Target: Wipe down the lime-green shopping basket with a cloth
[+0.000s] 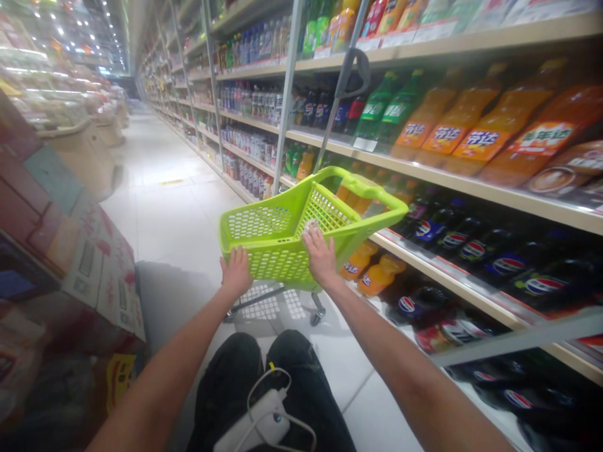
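Both hands grip the near rim of the green shopping basket on the aisle floor. The left hand clasps its left corner. The right hand curls over the mesh wall.

One lime-green plastic wheeled shopping basket at twelve o'clock. Two bare hands: left hand, right hand. At two o'clock, two green plastic bottles and four large orange soda bottles with readable labels. One white power bank at six o'clock.

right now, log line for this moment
left hand: on green basket | right hand: on basket | basket: on wheels, by drinks shelf
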A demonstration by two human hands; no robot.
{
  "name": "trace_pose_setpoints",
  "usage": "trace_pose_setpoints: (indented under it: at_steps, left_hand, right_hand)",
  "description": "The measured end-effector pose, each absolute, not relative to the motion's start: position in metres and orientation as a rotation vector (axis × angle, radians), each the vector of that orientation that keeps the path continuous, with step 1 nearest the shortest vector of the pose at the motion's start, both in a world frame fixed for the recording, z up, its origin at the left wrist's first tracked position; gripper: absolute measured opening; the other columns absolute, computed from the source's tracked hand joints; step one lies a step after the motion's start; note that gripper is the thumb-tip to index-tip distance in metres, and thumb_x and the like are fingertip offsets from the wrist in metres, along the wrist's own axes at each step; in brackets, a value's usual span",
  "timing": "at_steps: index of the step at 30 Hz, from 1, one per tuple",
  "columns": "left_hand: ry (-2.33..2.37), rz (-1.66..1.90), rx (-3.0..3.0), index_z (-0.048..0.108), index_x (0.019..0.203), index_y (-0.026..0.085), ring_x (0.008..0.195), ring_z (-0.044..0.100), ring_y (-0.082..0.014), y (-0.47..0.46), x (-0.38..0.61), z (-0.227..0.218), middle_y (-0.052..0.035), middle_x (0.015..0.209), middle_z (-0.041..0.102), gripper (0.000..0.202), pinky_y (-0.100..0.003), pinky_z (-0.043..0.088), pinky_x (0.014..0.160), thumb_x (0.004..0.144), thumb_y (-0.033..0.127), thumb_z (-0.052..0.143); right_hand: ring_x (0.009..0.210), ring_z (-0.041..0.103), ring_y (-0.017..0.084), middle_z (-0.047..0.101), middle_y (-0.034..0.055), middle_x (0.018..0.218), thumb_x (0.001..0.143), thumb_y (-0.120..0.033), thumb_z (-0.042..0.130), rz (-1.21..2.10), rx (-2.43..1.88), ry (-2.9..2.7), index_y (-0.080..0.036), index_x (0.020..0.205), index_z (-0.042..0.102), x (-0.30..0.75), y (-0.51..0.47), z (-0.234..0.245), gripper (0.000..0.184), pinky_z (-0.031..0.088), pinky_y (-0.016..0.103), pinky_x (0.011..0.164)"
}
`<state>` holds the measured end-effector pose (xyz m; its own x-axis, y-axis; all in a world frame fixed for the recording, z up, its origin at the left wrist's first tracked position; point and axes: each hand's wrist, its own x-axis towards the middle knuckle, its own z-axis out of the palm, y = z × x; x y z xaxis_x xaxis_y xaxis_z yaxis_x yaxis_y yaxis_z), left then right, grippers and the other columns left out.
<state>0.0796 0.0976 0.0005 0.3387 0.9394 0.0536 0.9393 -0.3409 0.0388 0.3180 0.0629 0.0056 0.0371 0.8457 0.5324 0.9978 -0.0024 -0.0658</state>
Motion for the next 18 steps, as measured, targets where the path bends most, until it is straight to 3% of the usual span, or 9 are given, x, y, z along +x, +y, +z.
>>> trace_pose_setpoints:
  at_steps: [7,18]
  left_hand:
    - [1.745,0.093,2.697,0.021,0.139,0.012,0.136,0.013,-0.0252,0.094,0.086,0.005,-0.01,0.149,0.017,0.068,-0.055,0.016,0.107,0.075,0.021,0.043]
    - [1.74,0.108,2.718,0.023,0.139,0.012,0.137,0.013,-0.0249,0.098,0.11,0.003,-0.011,0.149,0.017,0.069,-0.055,0.015,0.107,0.074,0.023,0.046]
  right_hand:
    - [0.132,0.026,0.022,0.035,0.0088,0.141,0.08,-0.003,0.034,-0.369,-1.685,-2.124,-0.02,0.13,0.043,0.259,0.074,-0.006,0.054,0.019,0.049,0.105]
    - [0.132,0.026,0.024,0.036,0.0121,0.14,0.081,-0.001,0.032,-0.473,-1.865,-1.827,-0.017,0.13,0.043,0.324,0.065,0.011,0.053,0.018,0.056,0.103]
